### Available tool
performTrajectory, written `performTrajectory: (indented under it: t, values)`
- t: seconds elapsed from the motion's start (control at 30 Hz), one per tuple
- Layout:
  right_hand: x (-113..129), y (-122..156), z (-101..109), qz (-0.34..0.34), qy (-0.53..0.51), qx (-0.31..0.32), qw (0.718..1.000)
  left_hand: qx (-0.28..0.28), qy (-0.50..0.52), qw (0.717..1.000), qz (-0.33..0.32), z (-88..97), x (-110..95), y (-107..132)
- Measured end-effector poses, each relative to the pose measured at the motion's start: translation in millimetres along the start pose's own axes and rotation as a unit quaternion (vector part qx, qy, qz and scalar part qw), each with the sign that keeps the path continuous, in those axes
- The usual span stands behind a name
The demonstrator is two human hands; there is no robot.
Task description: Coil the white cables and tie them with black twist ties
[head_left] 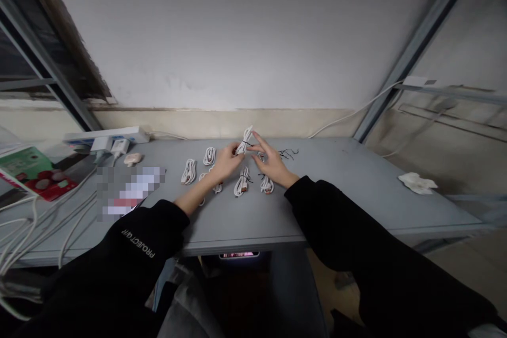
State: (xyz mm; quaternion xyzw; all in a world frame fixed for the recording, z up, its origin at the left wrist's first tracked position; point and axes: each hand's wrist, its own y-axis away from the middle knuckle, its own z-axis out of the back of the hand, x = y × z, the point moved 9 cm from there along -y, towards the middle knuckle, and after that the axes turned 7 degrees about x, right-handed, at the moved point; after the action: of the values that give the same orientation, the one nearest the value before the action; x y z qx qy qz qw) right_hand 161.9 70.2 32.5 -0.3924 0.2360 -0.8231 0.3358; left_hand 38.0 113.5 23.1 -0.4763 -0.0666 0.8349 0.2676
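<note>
My left hand (225,162) pinches, fingers closed, the lower end of a coiled white rubbery cable (243,142) bound with a thin black twist tie (247,143), its long axis nearly upright, tilting up and right, away from me, over the grey metal table (336,179). My right hand (274,166) is open, its 5 fingers spread, tips just beside the coil. Other ribbed white cable coils (241,182) and loose thin black ties (288,153) lie around my 2 hands.

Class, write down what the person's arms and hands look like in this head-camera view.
The left sleeve and right sleeve are long and black. The left carries white lettering beginning "PROJECT". The left hand and right hand are bare, without gloves.
</note>
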Motion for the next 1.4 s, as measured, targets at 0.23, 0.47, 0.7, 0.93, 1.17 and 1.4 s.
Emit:
performTrajectory:
  t: [0.23,0.47,0.7,0.93,1.17,1.4]
  values:
    - [1,6,21,-0.025,-0.006,-0.121,0.992,0.045,0.158,0.985,0.044,-13.6,2,0]
    - [13,5,22,0.004,0.032,-0.119,0.992,0.021,0.137,0.99,0.003,-8.7,-6,3]
    - [5,3,20,-0.015,0.023,-0.116,0.993,-0.002,0.054,0.997,-0.055,-2.5,-13,4]
    - [-4,5,27,-0.03,0.041,-0.154,0.987,0.04,0.074,0.996,-0.025,-11.3,-21,10]
    - [8,4,31,-0.012,0.142,-0.147,0.979,0.05,0.029,0.998,-0.005,-12.9,-24,15]
    - [11,2,28,-0.001,0.1,-0.12,0.988,0.02,-0.16,0.986,-0.039,-7.4,-35,19]
